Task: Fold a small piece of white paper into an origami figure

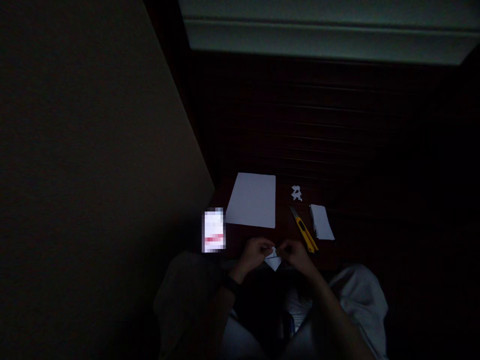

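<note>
The scene is very dark. My left hand and my right hand meet over my lap, both pinched on a small folded white paper piece held between them. Its pointed corner hangs down below my fingers. A dark band sits on my left wrist. Just beyond my right hand lies a yellow utility knife on the dark red surface.
A blank white sheet lies ahead of my left hand. A crumpled paper scrap and a folded white strip lie to the right. A lit blurred screen glows at left. A wall stands at left.
</note>
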The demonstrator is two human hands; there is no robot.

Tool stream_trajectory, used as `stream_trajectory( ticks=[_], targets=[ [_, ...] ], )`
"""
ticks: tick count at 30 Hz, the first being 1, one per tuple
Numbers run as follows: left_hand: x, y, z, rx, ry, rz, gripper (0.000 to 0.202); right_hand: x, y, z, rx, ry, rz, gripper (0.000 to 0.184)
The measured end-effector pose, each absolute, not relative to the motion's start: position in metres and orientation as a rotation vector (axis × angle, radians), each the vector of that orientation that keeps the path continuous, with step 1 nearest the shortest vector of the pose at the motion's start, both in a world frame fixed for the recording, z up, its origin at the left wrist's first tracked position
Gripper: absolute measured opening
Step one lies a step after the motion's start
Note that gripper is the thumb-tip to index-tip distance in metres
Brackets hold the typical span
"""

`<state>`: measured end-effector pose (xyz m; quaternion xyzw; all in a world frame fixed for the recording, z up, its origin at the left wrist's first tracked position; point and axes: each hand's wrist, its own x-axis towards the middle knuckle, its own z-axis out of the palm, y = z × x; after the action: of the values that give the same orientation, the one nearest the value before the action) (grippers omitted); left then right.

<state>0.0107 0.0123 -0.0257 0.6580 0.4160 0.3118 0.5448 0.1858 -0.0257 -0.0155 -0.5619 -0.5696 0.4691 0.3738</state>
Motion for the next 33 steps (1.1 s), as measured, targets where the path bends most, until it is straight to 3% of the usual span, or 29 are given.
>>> stream_trajectory(
  ticks=[33],
  targets=[
    [0.012, 0.011, -0.018, 1.638, 1.018, 0.694, 0.021, 0.187, -0.024, -0.023, -1.401, -1.432, 1.271, 0.005]
  ],
)
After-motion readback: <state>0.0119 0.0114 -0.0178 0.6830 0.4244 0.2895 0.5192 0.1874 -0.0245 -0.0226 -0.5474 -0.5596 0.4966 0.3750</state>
